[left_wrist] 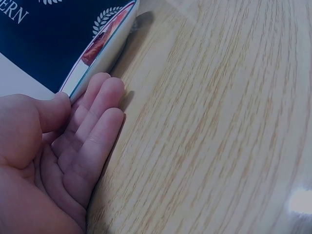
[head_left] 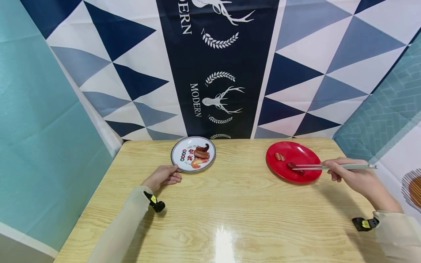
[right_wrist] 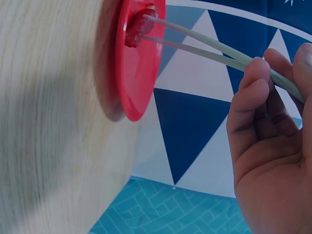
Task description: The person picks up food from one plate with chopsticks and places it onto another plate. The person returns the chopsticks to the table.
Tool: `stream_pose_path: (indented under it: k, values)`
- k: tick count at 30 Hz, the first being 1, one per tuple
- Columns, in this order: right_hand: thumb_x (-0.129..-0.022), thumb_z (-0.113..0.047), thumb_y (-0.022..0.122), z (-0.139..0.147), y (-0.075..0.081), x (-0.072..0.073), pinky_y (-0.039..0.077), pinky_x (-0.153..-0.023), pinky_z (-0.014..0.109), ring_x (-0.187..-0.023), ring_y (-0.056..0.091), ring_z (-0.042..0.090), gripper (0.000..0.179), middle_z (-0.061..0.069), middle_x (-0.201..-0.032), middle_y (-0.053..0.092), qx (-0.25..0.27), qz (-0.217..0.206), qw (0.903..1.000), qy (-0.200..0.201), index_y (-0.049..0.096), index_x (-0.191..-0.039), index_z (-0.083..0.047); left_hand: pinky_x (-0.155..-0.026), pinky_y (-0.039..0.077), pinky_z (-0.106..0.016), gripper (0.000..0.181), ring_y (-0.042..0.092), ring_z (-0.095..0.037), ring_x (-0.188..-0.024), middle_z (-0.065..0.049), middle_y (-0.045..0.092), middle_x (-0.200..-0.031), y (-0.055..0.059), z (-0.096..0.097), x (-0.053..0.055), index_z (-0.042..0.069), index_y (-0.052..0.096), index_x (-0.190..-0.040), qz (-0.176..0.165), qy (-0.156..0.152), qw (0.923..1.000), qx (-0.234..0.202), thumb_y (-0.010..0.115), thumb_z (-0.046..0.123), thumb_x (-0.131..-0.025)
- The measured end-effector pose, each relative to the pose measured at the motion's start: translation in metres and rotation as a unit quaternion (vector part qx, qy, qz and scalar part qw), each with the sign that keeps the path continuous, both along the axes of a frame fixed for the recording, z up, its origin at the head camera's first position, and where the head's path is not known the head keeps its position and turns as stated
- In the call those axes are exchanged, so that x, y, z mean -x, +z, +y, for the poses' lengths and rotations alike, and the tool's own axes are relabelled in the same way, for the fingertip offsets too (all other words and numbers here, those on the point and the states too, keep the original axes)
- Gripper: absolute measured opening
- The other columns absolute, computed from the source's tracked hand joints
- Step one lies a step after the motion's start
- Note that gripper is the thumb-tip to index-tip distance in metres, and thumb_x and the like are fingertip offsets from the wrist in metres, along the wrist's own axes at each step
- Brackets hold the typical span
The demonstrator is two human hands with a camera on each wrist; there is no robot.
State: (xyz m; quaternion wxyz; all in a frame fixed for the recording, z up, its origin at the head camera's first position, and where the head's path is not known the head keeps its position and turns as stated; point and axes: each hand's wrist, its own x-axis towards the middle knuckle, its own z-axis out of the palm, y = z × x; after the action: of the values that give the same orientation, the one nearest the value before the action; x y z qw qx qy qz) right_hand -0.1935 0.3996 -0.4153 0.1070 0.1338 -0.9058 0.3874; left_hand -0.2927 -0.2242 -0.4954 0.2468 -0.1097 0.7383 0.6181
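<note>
- Patterned wall covering point(head_left: 217, 58), with blue triangles, leaf sprigs, antlered heads and the word MODERN, stands behind your wood-grain counter point(head_left: 223, 204); a pale blue-green panel point(head_left: 49, 109) rises at the left.
- From your head camera, your left hand point(head_left: 163, 176) grips the near-left rim of a white plate point(head_left: 177, 148) by the counter's far edge. Red lettering marks that plate, next to a dark curved piece point(head_left: 202, 148), a brown sausage-shaped piece point(head_left: 201, 155) and a shrimp-like piece point(head_left: 198, 163).
- Well apart from it, your right hand point(head_left: 356, 179) holds pale chopsticks point(head_left: 358, 166), their tips at a dark red piece point(head_left: 291, 166) on a red plate point(head_left: 310, 157). A striped piece point(head_left: 280, 156) lies on the same plate, farther back and to the left.
- From your left wrist camera, your thumb is at the white plate's rim, and your other fingers extend beside and below it, close to the counter.
- From your right wrist camera, your fingers curl round the chopsticks; the tips, slightly apart, touch the dark red piece, though you cannot tell how firmly they pinch it.
</note>
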Motion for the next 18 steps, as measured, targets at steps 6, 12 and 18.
stream_pose_path:
  k: [6, 12, 18]
  values:
    - [-0.102, 0.002, 0.06, 0.001, -0.009, 0.003, 0.038, -0.048, 0.027, -0.059, 0.054, 0.01, 0.018, 0.001, -0.064, 0.061, 0.002, 0.02, 0.9994, 0.028, 0.075, -0.101, -0.008, -0.073, 0.064, -0.025, 0.043, 0.073, -0.01, -0.075, -0.004, 0.076, -0.09, -0.001, 0.0, 0.0, 0.0, 0.066, -0.123, -0.002, 0.002, 1.0, 0.002, 0.047, 0.036, -0.111]
    - [-0.099, 0.004, 0.063, -0.003, -0.017, 0.004, 0.038, -0.048, 0.026, -0.058, 0.054, 0.009, 0.014, -0.001, -0.064, 0.062, -0.009, 0.039, 0.9989, 0.026, 0.076, -0.1, -0.003, -0.072, 0.064, -0.024, 0.044, 0.073, -0.009, -0.075, -0.003, 0.075, -0.089, -0.001, -0.001, 0.0, -0.001, 0.064, -0.124, 0.007, -0.004, 1.0, -0.002, 0.048, 0.037, -0.111]
    - [-0.099, -0.009, 0.069, -0.011, -0.017, 0.006, 0.037, -0.049, 0.026, -0.059, 0.052, 0.009, 0.021, -0.002, -0.064, 0.062, -0.021, 0.031, 0.9989, -0.027, 0.073, -0.079, -0.015, -0.073, 0.064, -0.024, 0.043, 0.073, -0.009, -0.075, -0.003, 0.075, -0.089, -0.003, -0.001, 0.001, -0.001, 0.065, -0.12, 0.011, -0.005, 0.9999, -0.001, 0.048, 0.037, -0.111]
